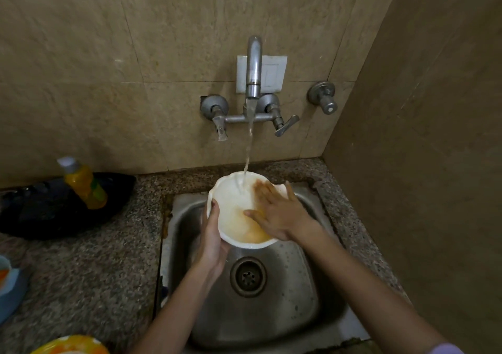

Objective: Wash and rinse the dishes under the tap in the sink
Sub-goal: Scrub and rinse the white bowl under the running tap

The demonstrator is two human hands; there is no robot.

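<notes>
A white bowl [231,207] with a scalloped rim and orange-brown stains is held tilted over the steel sink [320,307]. My left hand [210,239] grips its left rim, thumb inside the bowl. With straight fingers my right hand [277,212] lies flat inside the bowl and rubs its stained right side. Water runs from the wall tap [254,68] into the bowl's far part. Orange-tinted water pools at the bowl's low near edge.
A yellow dish-soap bottle [84,184] leans in a black pan [40,215] on the granite counter [89,272] to the left. A blue dish [9,285] and a yellow-rimmed plate [70,347] sit at the left edge. The sink drain [248,276] is open below the bowl.
</notes>
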